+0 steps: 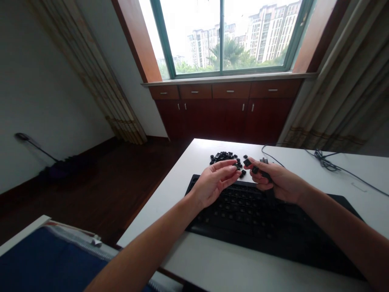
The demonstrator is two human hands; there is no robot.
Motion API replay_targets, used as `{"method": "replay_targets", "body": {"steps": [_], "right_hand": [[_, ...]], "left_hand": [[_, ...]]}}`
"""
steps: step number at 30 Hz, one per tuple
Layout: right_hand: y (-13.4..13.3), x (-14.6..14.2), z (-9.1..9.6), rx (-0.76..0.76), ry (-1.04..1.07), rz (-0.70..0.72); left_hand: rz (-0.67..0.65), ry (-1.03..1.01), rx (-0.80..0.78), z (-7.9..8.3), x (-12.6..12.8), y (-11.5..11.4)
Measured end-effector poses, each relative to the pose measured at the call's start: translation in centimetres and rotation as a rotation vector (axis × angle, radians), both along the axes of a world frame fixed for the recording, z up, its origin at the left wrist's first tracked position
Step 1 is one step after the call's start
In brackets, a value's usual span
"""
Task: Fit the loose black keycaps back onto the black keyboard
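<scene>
A black keyboard [261, 221] lies on a white table [231, 267], with several keys pulled off. Both hands hover above its far edge. My left hand [214, 182] is palm up with fingers loosely curled, its fingertips pinching a small black keycap [237, 166]. My right hand [275, 180] is closed around a dark tool [265, 175], and its fingertips hold another black keycap [247, 162]. The two hands nearly touch. Just beyond them a pile of loose black keycaps [224, 157] rests on the table.
A black cable [334, 167] snakes over the table's far right. A blue zipped bag [51, 259] lies at the lower left on another surface. Beyond the table are a dark wood floor, red-brown cabinets [226, 107] under a window, and curtains either side.
</scene>
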State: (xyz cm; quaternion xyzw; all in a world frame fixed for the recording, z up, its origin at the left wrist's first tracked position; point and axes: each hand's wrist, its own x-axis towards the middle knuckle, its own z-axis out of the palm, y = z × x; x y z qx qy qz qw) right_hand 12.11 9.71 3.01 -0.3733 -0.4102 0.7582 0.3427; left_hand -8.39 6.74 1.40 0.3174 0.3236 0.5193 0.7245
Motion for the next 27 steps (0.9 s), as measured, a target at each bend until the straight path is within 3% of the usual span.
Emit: {"method": "replay_targets", "body": {"steps": [3,7,11,16,20,27], "right_hand": [[-0.3,0.4,0.8,0.23,-0.246,0.045],[-0.9,1.0,2.5,0.754,-0.833,0.151],[-0.1,2.2,2.2,1.079,-1.289,0.084],[2.5,4.4,-0.6,1.071,-1.608,0.165],[3.3,5.2,-1.6,1.05,-1.616,0.183],[3.4,5.4,-1.6,1.057,-1.615,0.17]], "left_hand": [[0.008,0.023,0.006,0.2,0.1,0.0],[0.013,0.019,0.052,0.0,0.0,0.1],[0.017,0.043,0.081,-0.3,-0.2,0.3],[-0.025,0.114,0.12,-0.4,-0.3,0.2],[-0.052,0.251,0.171,-0.4,-0.3,0.0],[-0.15,0.548,0.325,-0.5,-0.4,-0.5]]}}
